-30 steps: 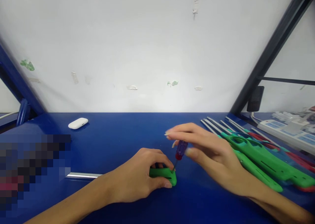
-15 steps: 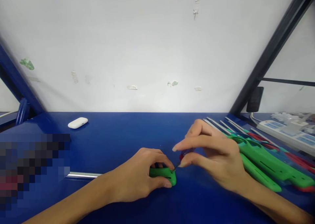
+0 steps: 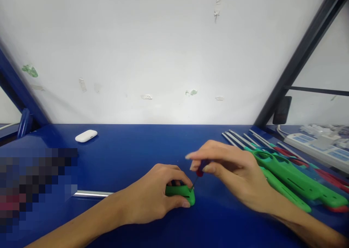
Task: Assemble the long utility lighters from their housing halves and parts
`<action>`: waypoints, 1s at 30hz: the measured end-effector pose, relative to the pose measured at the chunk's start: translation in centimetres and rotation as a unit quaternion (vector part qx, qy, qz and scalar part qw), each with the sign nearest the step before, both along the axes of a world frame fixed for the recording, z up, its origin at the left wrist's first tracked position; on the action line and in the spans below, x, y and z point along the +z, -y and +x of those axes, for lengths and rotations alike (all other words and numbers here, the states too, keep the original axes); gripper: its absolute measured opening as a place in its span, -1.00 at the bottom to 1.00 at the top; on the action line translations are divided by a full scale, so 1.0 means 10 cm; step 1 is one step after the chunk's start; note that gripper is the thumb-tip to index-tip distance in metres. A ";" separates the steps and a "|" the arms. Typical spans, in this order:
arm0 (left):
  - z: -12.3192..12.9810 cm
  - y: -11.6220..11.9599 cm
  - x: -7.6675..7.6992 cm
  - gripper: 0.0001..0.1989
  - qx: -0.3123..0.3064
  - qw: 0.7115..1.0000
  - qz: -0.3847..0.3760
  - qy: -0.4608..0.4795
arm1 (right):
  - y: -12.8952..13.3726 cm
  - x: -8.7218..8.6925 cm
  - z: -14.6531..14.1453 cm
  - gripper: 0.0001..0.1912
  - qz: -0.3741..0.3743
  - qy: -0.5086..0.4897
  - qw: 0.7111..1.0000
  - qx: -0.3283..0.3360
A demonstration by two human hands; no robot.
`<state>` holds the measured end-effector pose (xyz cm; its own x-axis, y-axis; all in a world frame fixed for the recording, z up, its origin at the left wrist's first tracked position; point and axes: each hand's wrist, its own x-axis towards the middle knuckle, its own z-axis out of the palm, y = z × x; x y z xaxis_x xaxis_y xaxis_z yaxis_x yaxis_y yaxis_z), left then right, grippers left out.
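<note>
A green handle (image 3: 191, 196) lies on the blue table, its left part hidden under my left hand (image 3: 159, 193), whose thumb and fingers grip its sides. A metal rod (image 3: 94, 194) runs out leftward from behind my left forearm. My right hand (image 3: 226, 168) holds a small screwdriver (image 3: 200, 171) with a red and dark handle between thumb and fingers. The screwdriver slants down to the left, and its tip meets the right end of the green handle.
A white oval case (image 3: 86, 135) lies at the back left. Several green and red handles with metal rods (image 3: 297, 179) are piled at the right, near a white power strip (image 3: 321, 150). A dark phone-like device (image 3: 282, 110) stands behind. Part of the left is pixelated.
My right hand has shifted a little left, and its fingers have turned about the screwdriver, whose handle shows more now. My left hand and the green handle have stayed in place.
</note>
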<state>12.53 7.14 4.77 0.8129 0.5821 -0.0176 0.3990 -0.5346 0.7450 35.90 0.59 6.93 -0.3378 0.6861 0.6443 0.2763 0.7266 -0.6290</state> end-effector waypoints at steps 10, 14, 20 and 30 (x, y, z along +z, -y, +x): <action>0.01 0.01 0.00 -0.82 -0.001 1.000 0.006 0.002 | -0.01 0.01 -0.01 -0.62 0.012 0.006 1.000 0.004; 0.01 -0.01 -0.02 -0.78 0.008 1.000 0.005 -0.006 | 0.01 0.02 -0.02 -0.70 0.023 0.012 0.998 -0.050; 0.02 0.00 -0.01 -0.77 0.003 1.000 0.018 -0.007 | 0.03 0.05 -0.03 -0.62 -0.011 -0.007 1.000 0.001; -0.04 -0.08 -0.10 -0.63 -0.010 0.992 0.123 -0.004 | -0.13 0.01 0.13 -0.92 0.105 -0.030 0.956 -0.274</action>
